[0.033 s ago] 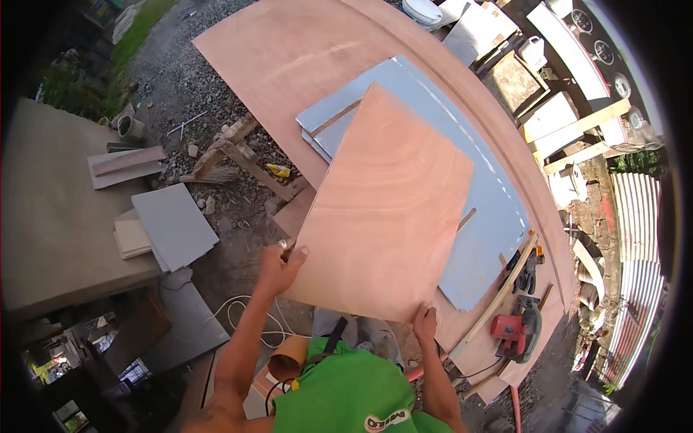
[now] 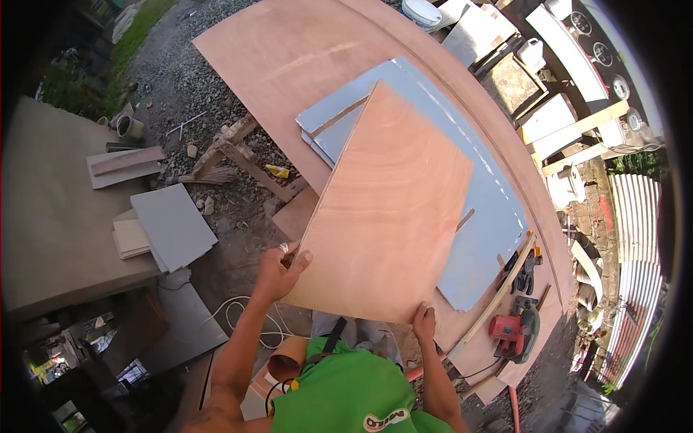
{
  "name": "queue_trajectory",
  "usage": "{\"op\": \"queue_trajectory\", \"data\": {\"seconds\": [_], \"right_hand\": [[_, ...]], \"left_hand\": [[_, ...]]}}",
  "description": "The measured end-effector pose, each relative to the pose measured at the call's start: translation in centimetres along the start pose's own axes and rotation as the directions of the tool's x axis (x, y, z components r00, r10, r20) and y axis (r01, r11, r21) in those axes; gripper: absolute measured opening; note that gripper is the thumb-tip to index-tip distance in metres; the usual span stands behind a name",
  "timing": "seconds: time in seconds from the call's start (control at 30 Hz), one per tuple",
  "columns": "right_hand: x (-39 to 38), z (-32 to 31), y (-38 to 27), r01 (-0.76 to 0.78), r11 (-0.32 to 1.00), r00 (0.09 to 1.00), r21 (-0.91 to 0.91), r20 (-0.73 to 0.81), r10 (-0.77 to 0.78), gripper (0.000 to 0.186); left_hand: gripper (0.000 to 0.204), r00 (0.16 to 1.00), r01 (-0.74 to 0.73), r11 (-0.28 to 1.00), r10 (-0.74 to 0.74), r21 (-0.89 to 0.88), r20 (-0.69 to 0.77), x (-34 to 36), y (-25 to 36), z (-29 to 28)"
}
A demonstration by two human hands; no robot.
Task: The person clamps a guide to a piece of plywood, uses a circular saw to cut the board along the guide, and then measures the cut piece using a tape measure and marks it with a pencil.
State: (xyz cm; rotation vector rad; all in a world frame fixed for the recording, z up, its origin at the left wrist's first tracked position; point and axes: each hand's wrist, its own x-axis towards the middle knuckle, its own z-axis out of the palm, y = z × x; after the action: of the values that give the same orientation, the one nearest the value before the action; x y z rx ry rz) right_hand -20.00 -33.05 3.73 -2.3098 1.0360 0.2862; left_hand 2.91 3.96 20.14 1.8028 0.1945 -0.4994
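Observation:
A tan plywood panel (image 2: 390, 209) is held up in front of me, tilted, its far part over a blue board (image 2: 476, 252) on the work surface. My left hand (image 2: 280, 270) grips the panel's left edge near its lower corner, thumb on the face and fingers curled behind. At the lower right corner, my right hand (image 2: 424, 322) pinches the panel's edge. Thin wooden strips (image 2: 339, 117) lie on the blue board, partly covered by the panel.
Beneath lies a large plywood sheet (image 2: 267, 54) on a wooden trestle (image 2: 245, 162). A red circular saw (image 2: 514, 330) and a long wood strip (image 2: 491, 307) rest at its right. Cut white boards (image 2: 173, 224) sit on a ledge at left. A white cord (image 2: 242, 307) loops below.
The panel has shifted very slightly, its far corner a little to the right. Both hands keep their hold, and the rest looks the same.

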Motion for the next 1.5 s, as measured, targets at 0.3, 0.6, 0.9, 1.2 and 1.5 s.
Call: {"op": "queue_trajectory", "data": {"seconds": [0.3, 0.6, 0.9, 1.2, 1.5], "right_hand": [[3.8, 1.5, 0.7, -0.403, 0.684, 0.914, 0.608, 0.224, 0.34, 0.073], [2.6, -2.9, -2.6, -0.278, 0.845, 0.96, 0.458, 0.168, 0.225, 0.057], [-8.9, 1.2, -5.7, -0.29, 0.623, 0.9, 0.726, -0.014, 0.435, 0.052], [-6.9, 11.1, -7.8, -0.347, 0.346, 0.907, 0.872, 0.217, 0.362, 0.06], [-5.3, 13.1, -8.5, -0.534, 0.52, 0.841, 0.666, 0.359, 0.404, 0.068]], "left_hand": [[0.043, 0.961, -0.118, 0.978, 0.156, -0.173, 0.227, -3.7, 9.2, 3.9], [0.034, 0.979, -0.15, 0.988, 0.155, -0.044, 0.135, 2.9, 2.1, -1.2], [0.038, 0.928, -0.175, 0.951, 0.073, 0.254, 0.364, 11.8, -5.2, -2.3], [0.045, 0.848, -0.53, 0.554, 0.36, 0.642, 0.39, 25.5, -3.3, 2.6], [0.079, 0.759, -0.02, 0.79, 0.411, 0.612, -0.505, 12.9, -10.7, 8.4]]}}
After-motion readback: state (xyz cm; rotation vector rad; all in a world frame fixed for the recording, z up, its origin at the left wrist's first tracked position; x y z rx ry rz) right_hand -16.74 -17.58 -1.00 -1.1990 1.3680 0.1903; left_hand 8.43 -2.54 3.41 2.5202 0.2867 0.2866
